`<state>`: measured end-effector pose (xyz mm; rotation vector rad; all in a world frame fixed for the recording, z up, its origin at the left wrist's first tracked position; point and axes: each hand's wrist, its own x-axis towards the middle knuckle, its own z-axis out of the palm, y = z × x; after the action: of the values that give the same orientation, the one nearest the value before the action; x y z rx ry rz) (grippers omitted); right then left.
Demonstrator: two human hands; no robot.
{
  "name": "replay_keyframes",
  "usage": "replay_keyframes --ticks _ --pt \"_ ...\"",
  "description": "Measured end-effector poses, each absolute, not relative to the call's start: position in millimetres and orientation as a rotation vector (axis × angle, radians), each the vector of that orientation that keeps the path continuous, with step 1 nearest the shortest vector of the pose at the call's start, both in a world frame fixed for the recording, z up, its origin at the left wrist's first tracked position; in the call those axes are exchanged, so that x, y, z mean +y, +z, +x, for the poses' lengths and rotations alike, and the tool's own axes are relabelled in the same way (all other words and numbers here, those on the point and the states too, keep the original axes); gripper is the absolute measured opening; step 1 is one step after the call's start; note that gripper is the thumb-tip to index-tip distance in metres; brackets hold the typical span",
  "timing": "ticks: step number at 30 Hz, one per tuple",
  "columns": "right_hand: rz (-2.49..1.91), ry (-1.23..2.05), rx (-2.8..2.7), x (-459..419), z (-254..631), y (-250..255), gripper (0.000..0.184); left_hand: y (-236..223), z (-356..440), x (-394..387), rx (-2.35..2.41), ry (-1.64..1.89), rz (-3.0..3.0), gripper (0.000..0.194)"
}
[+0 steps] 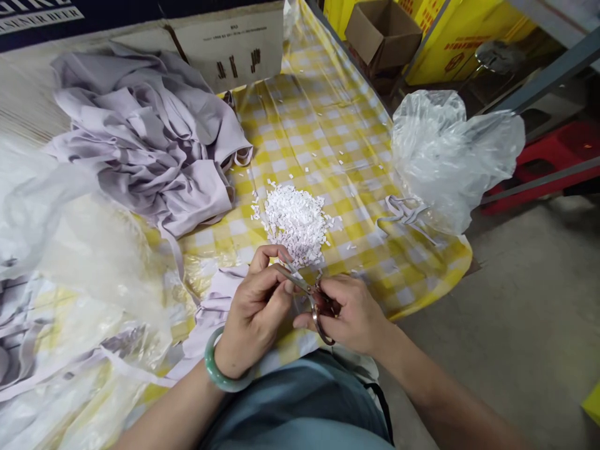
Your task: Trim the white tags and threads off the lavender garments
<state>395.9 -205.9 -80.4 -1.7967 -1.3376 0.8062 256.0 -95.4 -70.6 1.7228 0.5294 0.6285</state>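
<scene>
My right hand (pixel 354 312) grips a pair of small scissors (pixel 310 297) by the handles, blades pointing up-left. My left hand (pixel 260 300), with a green bangle on its wrist, pinches something small and pale at the blade tips, beside a lilac garment piece (pixel 215 306) lying under it. Just beyond both hands lies a heap of tiny white snippets (pixel 296 220) on the yellow-and-white checked tablecloth (pixel 319 125).
A pile of lilac fabric (pixel 150 137) covers the table's left. Clear plastic bags lie at the near left (pixel 84 262) and on the right edge (pixel 445 156), with a lilac strap piece (pixel 405 212). A cardboard box (pixel 229 47) stands behind; yellow crates and a red stool stand beyond.
</scene>
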Motion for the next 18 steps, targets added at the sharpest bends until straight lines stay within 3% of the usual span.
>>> replay_keyframes --ticks 9,14,18 --pt "-1.905 0.976 -1.058 -216 399 -87 0.044 -80 259 -93 0.571 0.569 1.663 0.025" --pt "-1.582 0.859 -1.03 -211 393 -83 0.043 -56 251 -102 0.475 0.561 1.652 0.023" --pt "-1.416 0.934 -1.048 -190 369 -75 0.023 -27 226 -92 0.283 0.551 1.774 0.02"
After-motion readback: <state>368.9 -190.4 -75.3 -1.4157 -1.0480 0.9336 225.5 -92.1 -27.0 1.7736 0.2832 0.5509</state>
